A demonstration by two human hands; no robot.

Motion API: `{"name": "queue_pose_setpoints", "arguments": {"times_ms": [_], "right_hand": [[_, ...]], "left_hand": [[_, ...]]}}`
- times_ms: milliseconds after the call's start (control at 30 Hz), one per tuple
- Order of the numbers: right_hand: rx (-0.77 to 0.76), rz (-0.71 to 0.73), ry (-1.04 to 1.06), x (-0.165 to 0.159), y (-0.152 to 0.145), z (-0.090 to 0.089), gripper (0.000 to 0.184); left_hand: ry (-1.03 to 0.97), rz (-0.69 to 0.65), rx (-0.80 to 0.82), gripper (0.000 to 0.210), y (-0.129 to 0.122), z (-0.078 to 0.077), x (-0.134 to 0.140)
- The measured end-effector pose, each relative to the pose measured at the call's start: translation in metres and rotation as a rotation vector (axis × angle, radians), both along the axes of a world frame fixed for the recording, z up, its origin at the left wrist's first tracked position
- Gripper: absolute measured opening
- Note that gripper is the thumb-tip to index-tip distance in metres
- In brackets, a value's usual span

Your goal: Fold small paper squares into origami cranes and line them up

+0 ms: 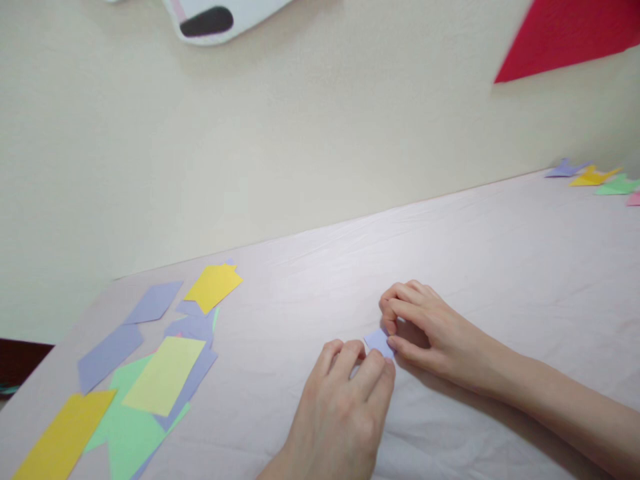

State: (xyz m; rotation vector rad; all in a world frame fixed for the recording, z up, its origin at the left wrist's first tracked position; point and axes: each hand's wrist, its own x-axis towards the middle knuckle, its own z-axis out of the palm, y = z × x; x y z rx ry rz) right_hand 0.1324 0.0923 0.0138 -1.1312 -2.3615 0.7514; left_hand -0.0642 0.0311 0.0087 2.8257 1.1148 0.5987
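A small light purple piece of paper point(379, 341) lies on the cloth-covered surface between my two hands. My right hand point(430, 327) comes in from the right with its thumb and fingers pinched at the paper's right edge. From below, my left hand point(345, 407) reaches in with curled fingers. Its fingertips press on the near edge of the paper and cover part of it. The fingers hide how the paper is folded.
On the left lies a loose spread of purple, green and yellow paper pieces point(165, 377). Several small folded paper shapes point(595, 177) stand at the far right by the wall point(320, 133). A red shape point(575, 37) and a white one with a black patch point(207, 23) are on the wall.
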Motion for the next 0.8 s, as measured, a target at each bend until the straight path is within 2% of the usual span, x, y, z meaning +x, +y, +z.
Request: {"name": "queue_pose_setpoints", "arguments": {"times_ms": [167,400,600,800], "right_hand": [[-0.051,0.033,-0.004,0.0009,0.0005,0.0021,0.013],[-0.054,-0.028,-0.022,-0.0027,-0.0029,0.0,0.02],[-0.079,-0.027,-0.015,-0.0011,-0.0028,-0.0002,0.019],[-0.1,-0.005,0.031,0.0015,-0.0006,-0.0004,0.033]], "left_hand": [[0.005,0.014,0.018,0.028,-0.0007,-0.0005,0.0009],[0.002,0.013,0.006,0.028,-0.0016,0.0002,0.0014],[0.005,0.022,-0.001,0.027,-0.0012,0.0038,0.0027],[0.001,0.028,0.007,0.027,-0.0011,0.0026,0.0031]]}}
